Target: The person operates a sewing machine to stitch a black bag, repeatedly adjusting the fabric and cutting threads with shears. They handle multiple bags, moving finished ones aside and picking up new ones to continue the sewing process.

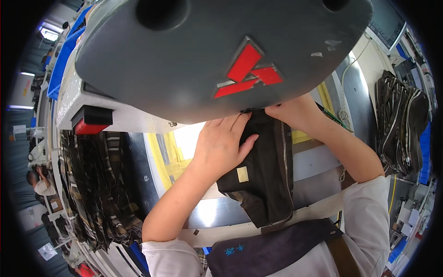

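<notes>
A dark fabric piece (265, 180) with a metal zipper (287, 171) along its right side lies on the sewing machine's table (318, 166). My left hand (221, 143) lies flat on the upper left part of the fabric, fingers pressing it down. At the fabric's top edge my right hand (295, 113) pinches the cloth, right under the machine's grey head (207, 51). The needle area is hidden behind that head. A small pale label (242, 174) sits on the fabric's left part.
A pile of dark plaid fabric pieces (92, 184) hangs at the left. Another stack of zippered pieces (399, 124) sits at the right. Blue bins (62, 60) stand at the far left. Another person (39, 182) sits farther left.
</notes>
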`<control>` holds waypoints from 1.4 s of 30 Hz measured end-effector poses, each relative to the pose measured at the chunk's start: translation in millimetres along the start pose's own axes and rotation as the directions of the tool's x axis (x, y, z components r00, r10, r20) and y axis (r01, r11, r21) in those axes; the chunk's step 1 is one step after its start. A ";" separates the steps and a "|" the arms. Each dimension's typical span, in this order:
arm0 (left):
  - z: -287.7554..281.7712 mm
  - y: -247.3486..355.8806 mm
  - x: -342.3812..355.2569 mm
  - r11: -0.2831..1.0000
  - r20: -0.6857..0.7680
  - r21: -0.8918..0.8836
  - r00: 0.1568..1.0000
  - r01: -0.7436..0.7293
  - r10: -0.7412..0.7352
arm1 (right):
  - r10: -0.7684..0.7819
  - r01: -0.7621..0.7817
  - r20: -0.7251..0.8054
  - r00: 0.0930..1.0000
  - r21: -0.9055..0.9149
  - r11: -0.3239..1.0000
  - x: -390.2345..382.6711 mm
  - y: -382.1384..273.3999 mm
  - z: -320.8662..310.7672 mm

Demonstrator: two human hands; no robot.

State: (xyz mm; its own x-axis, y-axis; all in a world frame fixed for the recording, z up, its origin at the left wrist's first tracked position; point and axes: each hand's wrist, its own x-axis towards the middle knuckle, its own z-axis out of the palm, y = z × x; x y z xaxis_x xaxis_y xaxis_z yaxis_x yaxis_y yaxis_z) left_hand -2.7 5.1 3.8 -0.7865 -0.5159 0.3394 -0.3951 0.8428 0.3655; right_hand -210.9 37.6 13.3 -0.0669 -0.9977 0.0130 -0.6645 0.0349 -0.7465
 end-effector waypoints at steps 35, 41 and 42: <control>-2.5 -2.5 2.8 1.000 0.004 0.018 1.000 -0.025 0.025 | 0.085 -0.087 0.041 0.996 0.059 0.994 -0.4 -3.5 -2.7; -4.0 -5.6 2.6 0.999 0.029 0.019 0.999 -0.031 0.030 | 0.026 -0.030 0.034 0.999 0.108 0.994 1.5 0.5 0.7; -4.2 -6.0 2.6 0.999 0.032 0.013 0.999 -0.030 0.029 | 0.035 -0.041 0.048 0.998 0.116 0.992 1.6 -1.3 -0.9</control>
State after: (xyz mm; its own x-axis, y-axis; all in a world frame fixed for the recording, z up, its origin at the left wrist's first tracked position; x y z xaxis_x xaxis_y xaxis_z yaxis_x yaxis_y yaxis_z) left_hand -0.4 -2.0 6.1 -0.8125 -0.4857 0.3223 -0.3778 0.8598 0.3435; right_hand -210.8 36.0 14.9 -0.0548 -0.9975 -0.0451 -0.5708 0.0683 -0.8183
